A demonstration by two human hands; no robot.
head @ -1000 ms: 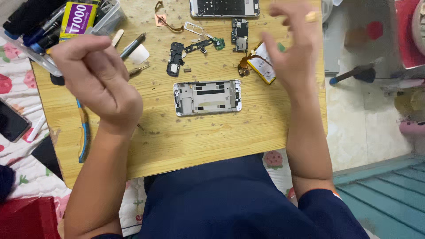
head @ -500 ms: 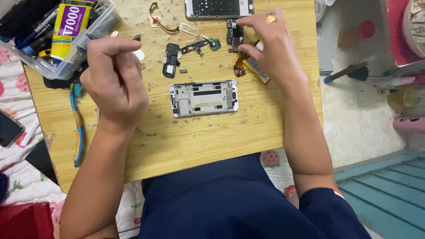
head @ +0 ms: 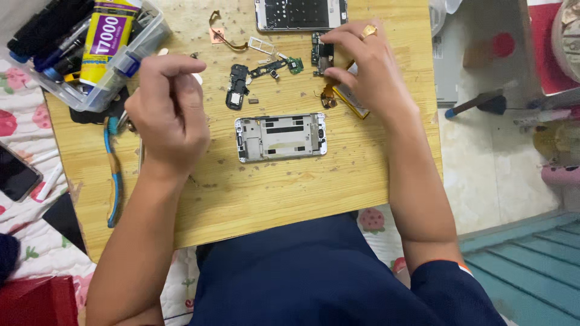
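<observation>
The phone frame lies flat at the middle of the wooden tabletop, bare wood open on its near side. Far right of it, the right hand pinches its grip shut on a small circuit board, just beside a yellow battery. The left hand is curled closed; what it holds cannot be told. A clear tool box sits far left.

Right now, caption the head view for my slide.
Right hand fingers a small dark circuit board above the silver phone frame; left hand hovers fisted.
</observation>
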